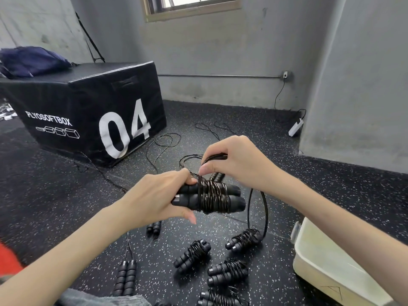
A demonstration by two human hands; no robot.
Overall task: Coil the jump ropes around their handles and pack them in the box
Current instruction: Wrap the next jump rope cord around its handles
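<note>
My left hand (157,195) grips a pair of black jump rope handles (234,198) held side by side, with black cord wound around their middle. My right hand (234,161) pinches a bunch of the loose cord just above the handles. A loop of cord (265,208) hangs down to the right. On the floor below lie several coiled jump ropes (192,255), and uncoiled handle pairs (125,277) lie to the left. A cream plastic box (309,268) sits at the lower right, its inside mostly out of view.
A black soft plyo box marked 04 (88,111) stands at the left with a dark blue bag (31,60) on top. Loose cords (163,140) trail over the speckled black floor. A grey wall corner (353,85) rises at the right.
</note>
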